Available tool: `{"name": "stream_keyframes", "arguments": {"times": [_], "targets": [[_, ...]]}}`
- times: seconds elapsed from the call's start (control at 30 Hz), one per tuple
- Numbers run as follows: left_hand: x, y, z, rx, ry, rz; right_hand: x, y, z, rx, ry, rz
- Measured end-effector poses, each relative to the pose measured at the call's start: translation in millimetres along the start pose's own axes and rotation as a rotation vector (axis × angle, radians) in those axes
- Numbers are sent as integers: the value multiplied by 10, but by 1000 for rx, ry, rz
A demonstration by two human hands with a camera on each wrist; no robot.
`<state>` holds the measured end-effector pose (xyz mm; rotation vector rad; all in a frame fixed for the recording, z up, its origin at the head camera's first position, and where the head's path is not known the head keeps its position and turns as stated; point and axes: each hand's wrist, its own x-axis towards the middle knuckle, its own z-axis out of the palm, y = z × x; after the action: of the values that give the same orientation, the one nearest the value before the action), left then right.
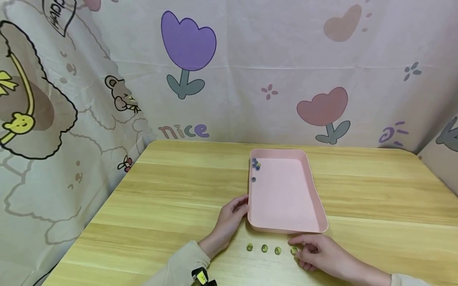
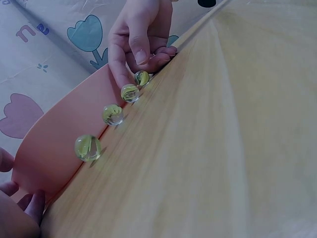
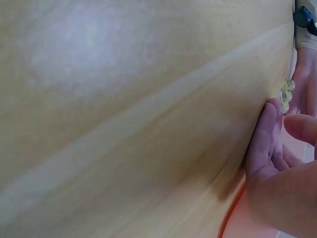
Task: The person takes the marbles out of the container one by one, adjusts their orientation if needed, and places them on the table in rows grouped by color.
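Our right hand (image 1: 319,253), finger and thumb parted, straddles the end marble (image 1: 294,250).
Our relaxed left hand (image 1: 228,221) touches the tray's (image 1: 282,190) side; three more marbles (image 1: 264,248) lie outside its near edge; table (image 1: 379,198) stretches rightward.

Room for you: toward table's (image 1: 171,190) left and right edges. Tray (image 1: 282,194) blocks middle; marbles (image 1: 278,250) row just off its near edge, up to right hand (image 1: 320,253). Left hand (image 1: 229,220) crowds tray's left edge.
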<state>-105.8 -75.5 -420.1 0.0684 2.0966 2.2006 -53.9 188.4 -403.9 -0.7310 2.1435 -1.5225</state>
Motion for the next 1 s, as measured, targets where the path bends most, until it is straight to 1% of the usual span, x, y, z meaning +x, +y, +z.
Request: {"name": "stream_keyframes", "arguments": {"times": [0.23, 0.37, 0.5, 0.63, 0.77, 0.9, 1.0], "targets": [[5, -2, 7, -2, 4, 3, -29, -34, -6, 22, 14, 42], [3, -5, 9, -6, 4, -1, -62, -29, -24, -2, 23, 21], [-2, -1, 8, 0, 5, 0, -109, -16, -53, -52, 41, -3], [-5, 4, 7, 9, 6, 0, -164, -39, -72, -117, 75, 7], [-1, 2, 8, 12, 4, 1, -204, -120, -101, -159, 99, 40], [6, -1, 9, 12, 4, 2, -204, -218, -153, -205, 124, 44], [12, -1, 9, 8, 4, 2, -181, -295, -201, -249, 175, 39]]}}
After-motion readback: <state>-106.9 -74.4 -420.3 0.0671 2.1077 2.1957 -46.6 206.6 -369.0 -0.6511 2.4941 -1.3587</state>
